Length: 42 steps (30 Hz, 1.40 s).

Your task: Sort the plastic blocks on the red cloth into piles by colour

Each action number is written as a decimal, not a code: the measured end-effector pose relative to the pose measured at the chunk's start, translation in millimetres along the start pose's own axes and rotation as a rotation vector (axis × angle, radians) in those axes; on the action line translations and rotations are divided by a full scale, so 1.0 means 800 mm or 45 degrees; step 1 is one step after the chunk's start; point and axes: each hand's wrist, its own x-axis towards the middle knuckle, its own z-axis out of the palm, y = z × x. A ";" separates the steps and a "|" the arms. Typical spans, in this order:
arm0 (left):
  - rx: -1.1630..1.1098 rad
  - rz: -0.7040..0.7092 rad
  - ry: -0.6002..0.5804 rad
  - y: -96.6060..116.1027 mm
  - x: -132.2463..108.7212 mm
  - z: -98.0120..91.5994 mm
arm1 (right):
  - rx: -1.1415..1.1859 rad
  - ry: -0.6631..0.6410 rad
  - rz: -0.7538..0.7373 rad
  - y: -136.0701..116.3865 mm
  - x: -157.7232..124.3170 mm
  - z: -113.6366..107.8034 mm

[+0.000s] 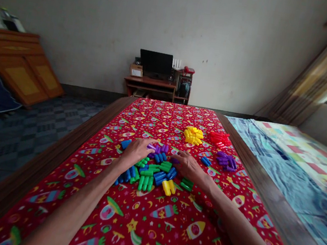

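Note:
Small glossy plastic blocks, each like short tubes joined side by side, lie in a mixed heap before me. Green blocks (145,182), blue blocks (160,178) and a yellow block (168,187) are among them. My left hand (136,151) reaches over the heap's far left side, thumb and forefinger around a purple block (150,148). At the heap's right edge my right hand (189,167) has its fingers closed about another purple block (175,160), partly hidden by them. A dark green block (187,184) lies just below that hand.
Farther off sit a yellow pile (193,135), a red pile (220,139) and a purple pile (226,161), with a lone blue block (206,161) nearby. A red patterned cloth (147,227) covers the wooden-edged table. A bed (277,165) adjoins on the right.

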 end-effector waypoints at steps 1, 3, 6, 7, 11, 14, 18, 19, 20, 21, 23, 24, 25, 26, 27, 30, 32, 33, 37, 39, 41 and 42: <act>-0.067 -0.017 0.041 0.002 0.000 -0.002 | -0.018 0.041 0.042 0.002 -0.002 -0.005; -0.309 -0.061 0.066 0.005 0.001 -0.002 | -0.032 0.122 0.155 0.007 -0.007 -0.015; -0.791 -0.098 -0.025 0.011 0.003 0.005 | -0.029 0.196 0.360 0.021 -0.012 -0.039; -0.926 -0.086 -0.068 0.014 0.004 0.009 | -0.041 0.204 0.414 0.028 -0.014 -0.050; -1.171 -0.055 -0.167 0.027 0.003 0.018 | -0.184 0.294 0.633 0.069 -0.037 -0.100; -1.142 -0.072 -0.227 0.036 0.000 0.014 | -0.239 0.346 0.871 0.104 -0.065 -0.124; -1.043 -0.062 -0.258 0.042 -0.004 0.006 | -0.200 0.239 1.177 0.139 -0.095 -0.130; -1.027 -0.058 -0.252 0.042 -0.005 0.005 | -0.205 0.216 1.229 0.144 -0.099 -0.130; -1.018 -0.050 -0.247 0.042 -0.005 0.005 | -0.222 0.209 1.263 0.146 -0.100 -0.130; -1.015 -0.039 -0.249 0.042 -0.005 0.006 | -0.250 0.225 1.271 0.145 -0.098 -0.130; -1.026 -0.016 -0.261 0.043 -0.004 0.009 | -0.290 0.317 1.183 0.132 -0.089 -0.131; -1.035 -0.009 -0.267 0.045 -0.005 0.010 | -0.270 0.366 1.086 0.119 -0.081 -0.130; -1.047 -0.005 -0.275 0.047 -0.005 0.012 | -0.208 0.396 0.961 0.103 -0.071 -0.128; -1.065 -0.005 -0.280 0.050 -0.006 0.014 | -0.115 0.412 0.820 0.084 -0.060 -0.123; -1.091 -0.006 -0.281 0.054 -0.008 0.016 | 0.026 0.369 0.642 0.062 -0.050 -0.117; -1.185 -0.017 -0.286 0.068 -0.015 0.020 | 0.394 0.154 0.170 -0.004 -0.023 -0.088; -1.212 -0.006 -0.288 0.076 -0.020 0.021 | 0.419 0.093 0.050 -0.033 -0.014 -0.072; -1.204 0.013 -0.283 0.079 -0.022 0.020 | 0.392 0.095 0.042 -0.040 -0.012 -0.068; -0.939 0.186 -0.145 0.077 -0.022 0.013 | 0.204 0.233 0.249 -0.012 -0.020 -0.082; -0.607 0.284 -0.029 0.065 -0.019 0.009 | 0.041 0.295 0.482 0.023 -0.030 -0.099; -0.283 0.330 0.049 0.044 -0.014 0.008 | -0.185 0.299 0.789 0.059 -0.045 -0.114; -0.167 0.328 0.067 0.032 -0.011 0.009 | -0.286 0.287 0.940 0.076 -0.054 -0.119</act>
